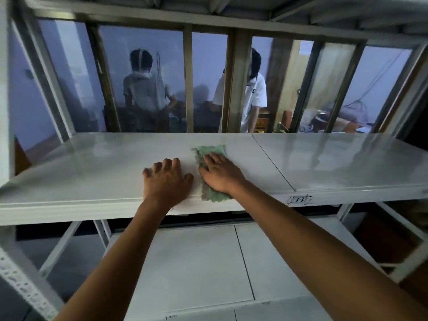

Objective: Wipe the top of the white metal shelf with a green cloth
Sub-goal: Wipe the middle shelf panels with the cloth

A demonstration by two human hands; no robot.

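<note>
With the right hand (pixel 220 173) pressing flat on the cloth (pixel 212 151) and the left hand (pixel 165 179) resting loosely curled on the shelf (pixel 92 163), the cloth's near end overhung the front edge and could have slipped off.

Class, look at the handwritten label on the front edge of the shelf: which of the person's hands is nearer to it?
Right. The right hand lies on the green cloth, just left of the label; the left hand rests flat on the shelf, farther left.

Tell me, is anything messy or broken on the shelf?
Nothing looks broken or spilled. The green cloth lies under the right hand on the white shelf, its near end hanging slightly over the front edge. The left hand rests flat beside it.
</note>
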